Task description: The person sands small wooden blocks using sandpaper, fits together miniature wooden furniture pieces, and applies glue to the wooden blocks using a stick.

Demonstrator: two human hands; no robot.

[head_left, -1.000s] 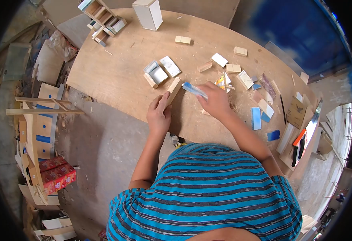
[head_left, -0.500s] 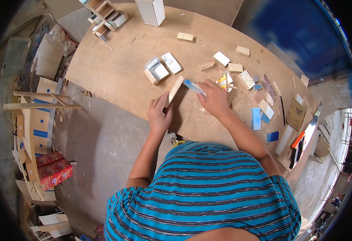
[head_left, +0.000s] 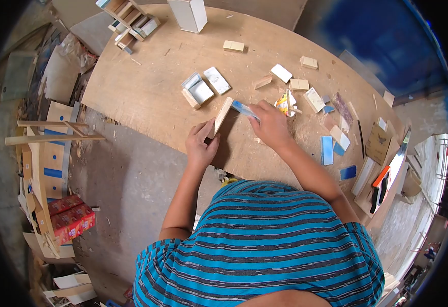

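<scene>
My left hand (head_left: 202, 145) grips the lower end of a narrow wooden piece (head_left: 223, 115), which stands tilted over the wooden table (head_left: 142, 82). My right hand (head_left: 271, 123) is closed on a flat blue-and-white block (head_left: 244, 109). The block's far end is at the upper part of the wooden piece; whether they touch is hard to tell. Beyond my left hand lie a small open box (head_left: 198, 90) and a white flat piece (head_left: 217, 80). A colourful scrap (head_left: 286, 103) lies just past my right hand.
Small wooden blocks (head_left: 299, 85) and blue pieces (head_left: 326, 150) lie on the right. A saw with an orange-and-black handle (head_left: 381, 181) rests at the right edge. At the back stand a white box (head_left: 189, 15) and a small wooden shelf (head_left: 129, 19). Red packages (head_left: 70, 219) are at lower left.
The blue-and-white block has shifted slightly in my right hand against the wooden piece's side. The wooden piece is turned a little more upright than a second ago. Both hands keep their holds.
</scene>
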